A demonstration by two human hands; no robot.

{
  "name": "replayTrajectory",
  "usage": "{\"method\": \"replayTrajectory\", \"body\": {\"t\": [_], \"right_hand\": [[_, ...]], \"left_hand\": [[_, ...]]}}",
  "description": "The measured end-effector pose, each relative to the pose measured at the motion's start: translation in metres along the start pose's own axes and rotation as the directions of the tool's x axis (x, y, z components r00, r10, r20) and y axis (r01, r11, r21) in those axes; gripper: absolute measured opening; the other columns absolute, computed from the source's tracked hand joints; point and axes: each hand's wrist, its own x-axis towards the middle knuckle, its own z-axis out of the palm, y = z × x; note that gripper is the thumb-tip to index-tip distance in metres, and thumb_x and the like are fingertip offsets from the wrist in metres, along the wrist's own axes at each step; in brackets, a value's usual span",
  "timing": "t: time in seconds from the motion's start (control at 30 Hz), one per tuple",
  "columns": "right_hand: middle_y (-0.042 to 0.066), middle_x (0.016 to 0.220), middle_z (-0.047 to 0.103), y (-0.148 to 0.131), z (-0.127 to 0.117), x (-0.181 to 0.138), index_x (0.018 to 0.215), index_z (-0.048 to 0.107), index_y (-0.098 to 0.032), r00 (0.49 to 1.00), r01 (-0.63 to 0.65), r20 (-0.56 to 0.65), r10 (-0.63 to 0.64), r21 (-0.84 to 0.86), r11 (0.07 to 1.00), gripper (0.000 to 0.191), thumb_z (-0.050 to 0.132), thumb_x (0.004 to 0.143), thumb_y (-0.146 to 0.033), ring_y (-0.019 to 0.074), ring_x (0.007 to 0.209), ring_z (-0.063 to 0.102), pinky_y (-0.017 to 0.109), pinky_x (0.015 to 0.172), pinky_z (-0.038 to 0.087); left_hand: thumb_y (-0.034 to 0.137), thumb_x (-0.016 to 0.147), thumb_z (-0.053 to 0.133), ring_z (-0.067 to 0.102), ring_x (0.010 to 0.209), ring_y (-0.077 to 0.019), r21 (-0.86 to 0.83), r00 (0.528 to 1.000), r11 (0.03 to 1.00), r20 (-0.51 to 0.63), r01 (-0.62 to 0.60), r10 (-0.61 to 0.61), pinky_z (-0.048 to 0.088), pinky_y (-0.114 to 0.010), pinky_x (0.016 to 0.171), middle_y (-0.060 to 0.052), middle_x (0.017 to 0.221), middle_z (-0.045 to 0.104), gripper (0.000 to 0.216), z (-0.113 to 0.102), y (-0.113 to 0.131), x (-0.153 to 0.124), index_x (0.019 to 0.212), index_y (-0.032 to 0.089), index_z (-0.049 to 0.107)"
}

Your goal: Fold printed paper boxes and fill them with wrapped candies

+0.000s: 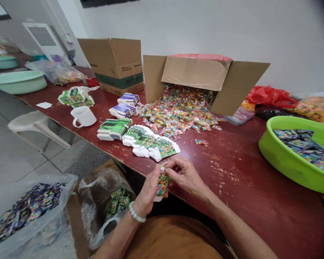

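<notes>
My left hand [150,189] is closed around a small green printed candy box [162,182], held upright near the table's front edge. At the box's top end, the thumb and fingers of my right hand [185,175] pinch its white flap. Just beyond my hands, a fanned row of flat green cartons [151,142] lies on the red table [232,172]. Behind it, small clear packets of colourful candies [178,111] spill from a cardboard box [196,73] tipped on its side. One single candy packet [201,142] lies apart from the heap.
A white mug [83,117] stands left of stacked green cartons [115,128] and purple cartons [122,109]. At right, a lime-green basin [288,172] holds printed packets. Below the table edge are a clear-lined box [102,183] with green packs and a plastic tub [56,205] of purple packs.
</notes>
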Motion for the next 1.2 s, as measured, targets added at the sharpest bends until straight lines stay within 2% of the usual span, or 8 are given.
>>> {"method": "replayTrajectory", "body": {"t": [0.2, 0.4, 0.63, 0.73, 0.83, 0.93, 1.07, 1.2], "right_hand": [[0.002, 0.081, 0.072, -0.006, -0.012, 0.010, 0.076, 0.067, -0.017, 0.992, 0.100, 0.085, -0.089, -0.131, 0.986, 0.008, 0.062, 0.081, -0.015, 0.0128, 0.068, 0.063, 0.023, 0.063, 0.048], [0.002, 0.079, 0.069, -0.016, -0.025, 0.014, 0.082, 0.070, -0.019, 0.929, 0.290, 0.306, -0.207, -0.261, 0.921, 0.011, 0.062, 0.085, -0.013, 0.0134, 0.073, 0.061, 0.025, 0.069, 0.046], [0.006, 0.107, 0.066, 0.001, -0.007, -0.003, 0.102, 0.067, -0.022, 0.938, 0.311, 0.233, -0.256, -0.246, 0.918, 0.018, 0.054, 0.091, -0.016, 0.0182, 0.102, 0.059, 0.034, 0.091, 0.047], [0.006, 0.104, 0.067, 0.022, -0.026, 0.009, 0.103, 0.069, -0.023, 0.936, 0.301, 0.278, -0.214, -0.320, 0.898, 0.020, 0.052, 0.093, -0.021, 0.0170, 0.098, 0.062, 0.032, 0.087, 0.050], [0.006, 0.109, 0.068, 0.049, -0.075, 0.034, 0.104, 0.070, -0.023, 0.991, 0.023, -0.081, -0.109, -0.694, 0.720, 0.023, 0.050, 0.092, -0.022, 0.0190, 0.100, 0.062, 0.035, 0.090, 0.049], [0.018, 0.130, 0.058, 0.074, -0.124, 0.053, 0.116, 0.066, -0.016, 0.955, -0.183, -0.288, -0.075, -0.768, 0.614, 0.032, 0.048, 0.090, -0.018, 0.0310, 0.112, 0.053, 0.050, 0.094, 0.042], [0.018, 0.113, 0.066, 0.094, -0.149, 0.058, 0.108, 0.069, -0.018, 0.953, -0.234, -0.301, -0.023, -0.787, 0.571, 0.026, 0.054, 0.087, -0.020, 0.0312, 0.103, 0.055, 0.045, 0.088, 0.044], [0.020, 0.104, 0.066, 0.094, -0.143, 0.055, 0.106, 0.065, -0.012, 0.942, -0.258, -0.334, -0.018, -0.760, 0.597, 0.028, 0.043, 0.090, -0.015, 0.0294, 0.098, 0.058, 0.042, 0.087, 0.044]], "left_hand": [[0.066, 0.091, 0.035, 0.052, 0.050, -0.0095, 0.051, 0.989, 0.999, 0.150, 0.006, -0.014, 0.041, -0.020, 0.046, -0.005, 0.071, 0.064, 0.065, -0.007, 0.007, 0.002, 0.121, 0.015, 0.061], [0.070, 0.087, 0.037, 0.052, 0.046, -0.0106, 0.033, 0.993, 0.997, 0.089, 0.069, -0.071, 0.040, -0.021, 0.043, -0.005, 0.065, 0.064, 0.070, -0.004, 0.004, 0.003, 0.114, 0.013, 0.065], [0.063, 0.085, 0.051, 0.058, 0.049, -0.0125, -0.203, 0.988, 0.967, 0.050, 0.155, -0.148, 0.045, -0.023, 0.047, 0.000, 0.071, 0.065, 0.060, -0.001, -0.003, -0.002, 0.130, 0.024, 0.051], [0.050, 0.086, 0.059, 0.065, 0.065, -0.0144, -0.266, 0.974, 0.940, 0.122, 0.216, -0.189, 0.051, -0.027, 0.062, -0.002, 0.086, 0.069, 0.049, -0.003, -0.013, -0.014, 0.128, 0.026, 0.049], [0.043, 0.087, 0.061, 0.066, 0.086, -0.0166, -0.254, 0.960, 0.933, 0.184, 0.255, -0.212, 0.050, -0.027, 0.078, -0.006, 0.097, 0.069, 0.039, -0.014, -0.024, -0.025, 0.120, 0.023, 0.053], [0.037, 0.081, 0.070, 0.063, 0.086, -0.0163, -0.162, 0.962, 0.955, 0.156, 0.247, -0.222, 0.048, -0.027, 0.078, -0.005, 0.091, 0.068, 0.031, -0.036, -0.029, -0.030, 0.104, 0.019, 0.059], [0.036, 0.066, 0.082, 0.058, 0.069, -0.0132, 0.138, 0.965, 0.973, 0.162, 0.183, -0.204, 0.045, -0.023, 0.063, 0.000, 0.077, 0.064, 0.037, -0.081, -0.018, -0.029, 0.090, 0.017, 0.062], [0.034, 0.056, 0.087, 0.058, 0.071, -0.0145, 0.445, 0.835, 0.860, 0.350, 0.250, -0.424, 0.044, -0.023, 0.062, -0.001, 0.081, 0.067, 0.044, -0.110, -0.001, -0.027, 0.092, 0.017, 0.070]]}}
